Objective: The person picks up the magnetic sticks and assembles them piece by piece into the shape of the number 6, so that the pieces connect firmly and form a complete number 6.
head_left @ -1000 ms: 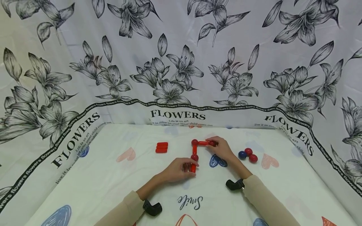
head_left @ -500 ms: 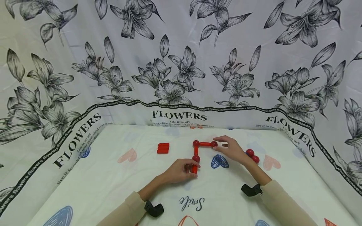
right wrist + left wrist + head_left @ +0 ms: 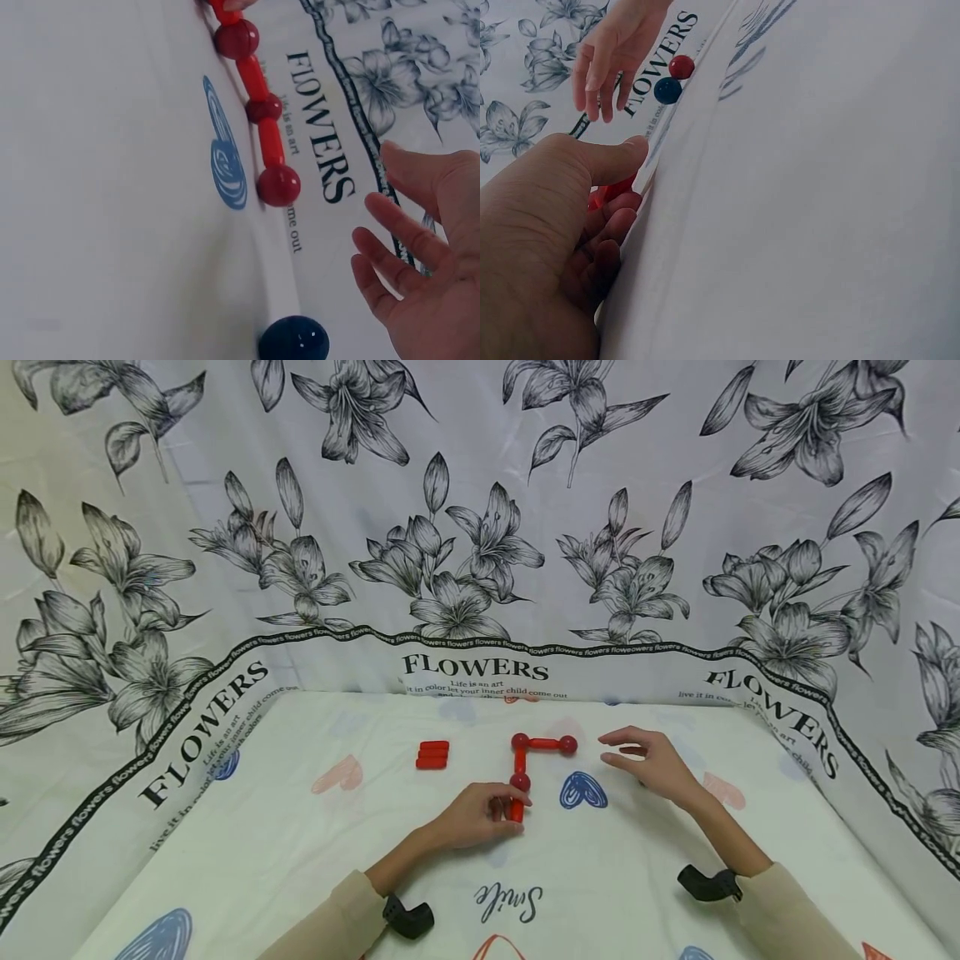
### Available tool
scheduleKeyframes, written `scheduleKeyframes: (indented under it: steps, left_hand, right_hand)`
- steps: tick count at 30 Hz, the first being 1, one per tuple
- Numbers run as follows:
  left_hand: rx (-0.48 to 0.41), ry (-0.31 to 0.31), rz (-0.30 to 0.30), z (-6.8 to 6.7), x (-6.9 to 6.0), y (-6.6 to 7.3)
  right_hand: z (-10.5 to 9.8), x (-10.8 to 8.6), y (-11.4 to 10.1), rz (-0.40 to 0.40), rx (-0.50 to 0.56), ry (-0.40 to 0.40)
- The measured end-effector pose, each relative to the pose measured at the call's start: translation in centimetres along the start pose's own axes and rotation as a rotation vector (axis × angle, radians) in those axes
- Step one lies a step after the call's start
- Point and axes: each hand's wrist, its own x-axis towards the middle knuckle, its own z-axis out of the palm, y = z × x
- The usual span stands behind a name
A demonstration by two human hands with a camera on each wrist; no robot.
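My left hand [image 3: 474, 816] pinches a short red rod [image 3: 517, 812] between thumb and fingers. That rod joins a bent chain on the tablecloth: a red ball [image 3: 521, 782], an upright red rod [image 3: 520, 761], a corner red ball [image 3: 521, 742], a sideways red rod [image 3: 544, 744] and an end red ball [image 3: 568, 745]. To the right of the chain, my right hand [image 3: 651, 768] holds nothing, its fingers apart and loosely bent. A loose blue ball [image 3: 667, 91] and red ball [image 3: 682, 67] lie near it in the left wrist view; in the head view it hides them.
Three red rods [image 3: 432, 755] lie stacked side by side left of the chain. The white tablecloth [image 3: 360, 835] has printed hearts. A flowered curtain [image 3: 480, 593] closes off the back and sides.
My right hand has let go of the end red ball and moved right, towards the loose balls. The left hand keeps its grip on the near rod; the chain keeps its shape.
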Motion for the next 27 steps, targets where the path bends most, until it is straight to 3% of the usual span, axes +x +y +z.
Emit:
scheduleKeyframes:
  steps: [6, 11, 21, 27]
  left_hand:
    - [-0.003, 0.003, 0.019, 0.1, 0.1, -0.2]
    - [-0.018, 0.004, 0.010, 0.1, 0.0, -0.1]
    - [-0.046, -0.007, -0.012, 0.1, 0.1, -0.2]
    - [-0.045, -0.003, -0.016, 0.1, 0.1, -0.4]
  right_hand:
    - [-2.1, -0.9, 1.3, 0.056, -0.017, 0.044]
    - [-3.1, -1.1, 2.5, 0.151, 0.022, 0.065]
    - [-4.3, -1.7, 5.1, 0.265, 0.128, 0.074]
    - [-5.3, -2.2, 7.6, 0.293, 0.041, 0.031]
